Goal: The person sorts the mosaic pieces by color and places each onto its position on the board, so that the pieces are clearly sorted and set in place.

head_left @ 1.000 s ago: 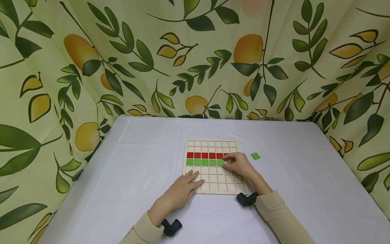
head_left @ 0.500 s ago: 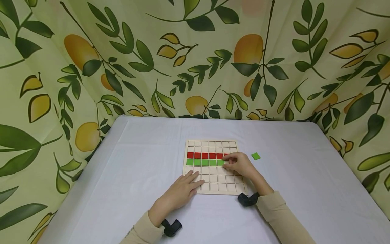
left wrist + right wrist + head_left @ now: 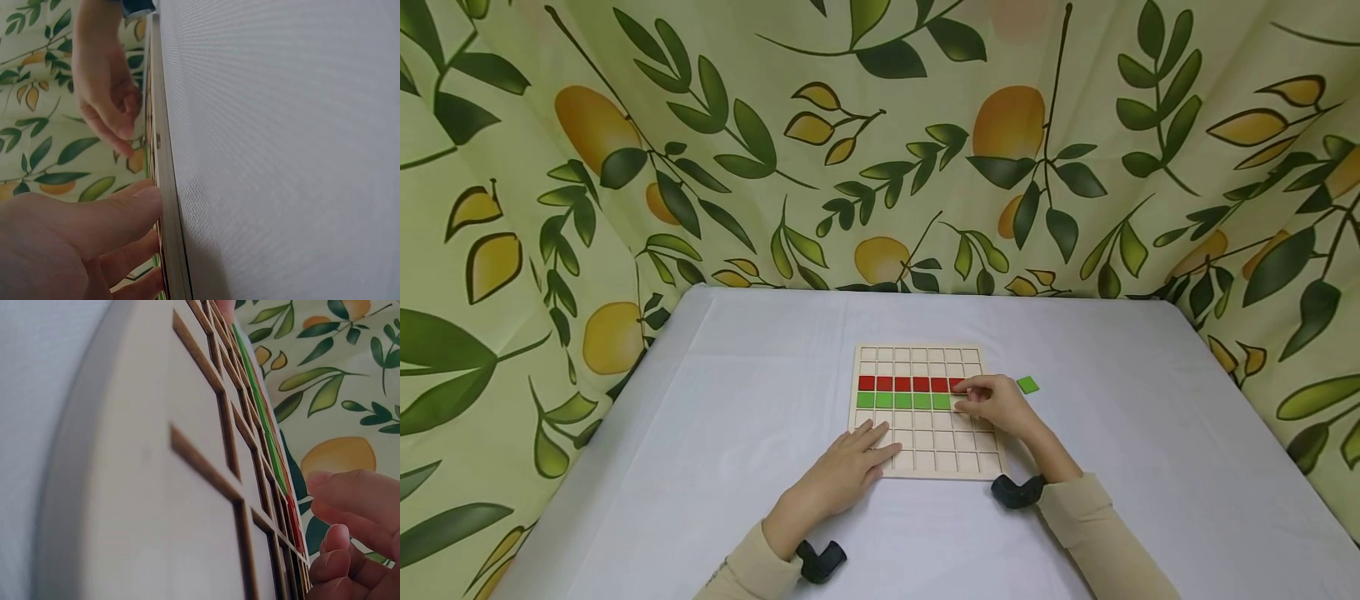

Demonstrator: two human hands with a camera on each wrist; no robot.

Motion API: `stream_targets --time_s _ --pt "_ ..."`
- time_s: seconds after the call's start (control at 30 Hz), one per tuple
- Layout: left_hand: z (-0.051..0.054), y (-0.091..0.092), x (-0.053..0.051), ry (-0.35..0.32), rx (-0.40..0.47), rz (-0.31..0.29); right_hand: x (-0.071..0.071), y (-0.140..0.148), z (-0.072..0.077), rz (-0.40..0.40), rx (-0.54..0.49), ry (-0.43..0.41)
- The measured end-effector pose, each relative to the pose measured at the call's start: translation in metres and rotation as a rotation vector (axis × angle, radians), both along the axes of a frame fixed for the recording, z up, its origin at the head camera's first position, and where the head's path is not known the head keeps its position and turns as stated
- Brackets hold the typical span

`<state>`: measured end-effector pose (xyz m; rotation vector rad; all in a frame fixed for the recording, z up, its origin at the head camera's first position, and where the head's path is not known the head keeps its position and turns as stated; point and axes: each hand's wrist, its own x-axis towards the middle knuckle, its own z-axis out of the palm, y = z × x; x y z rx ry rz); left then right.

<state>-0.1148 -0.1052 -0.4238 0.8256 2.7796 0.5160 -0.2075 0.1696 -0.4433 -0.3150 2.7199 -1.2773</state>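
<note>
A pale wooden grid board lies on the table. One row of its cells holds red square tiles; the row just nearer holds green square tiles. My left hand rests on the board's near left corner with fingers spread. Over the right end of the two coloured rows is my right hand, its index fingertip by the last visible red tile. Thumb and index finger are apart, and in the right wrist view nothing shows between the fingers. This hand hides some right-hand cells.
A loose green tile lies on the white tablecloth, just right of the board and beyond my right hand. Behind the table hangs a curtain with a fruit and leaf print. A black device sits at each wrist.
My right hand has shifted slightly to the right, away from the last green tile in its row. The left hand has stayed on the board's corner.
</note>
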Motion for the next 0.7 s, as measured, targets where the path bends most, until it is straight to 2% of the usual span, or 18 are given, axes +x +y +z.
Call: stream_targets --time_s 0.4,0.7 --pt "-0.001 0.000 0.000 0.002 -0.002 0.001 -0.001 0.013 -0.001 0.004 -0.043 -0.004" --pt "-0.001 -0.001 0.000 0.004 0.007 -0.002 -0.001 0.023 0.001 -0.012 -0.039 0.043"
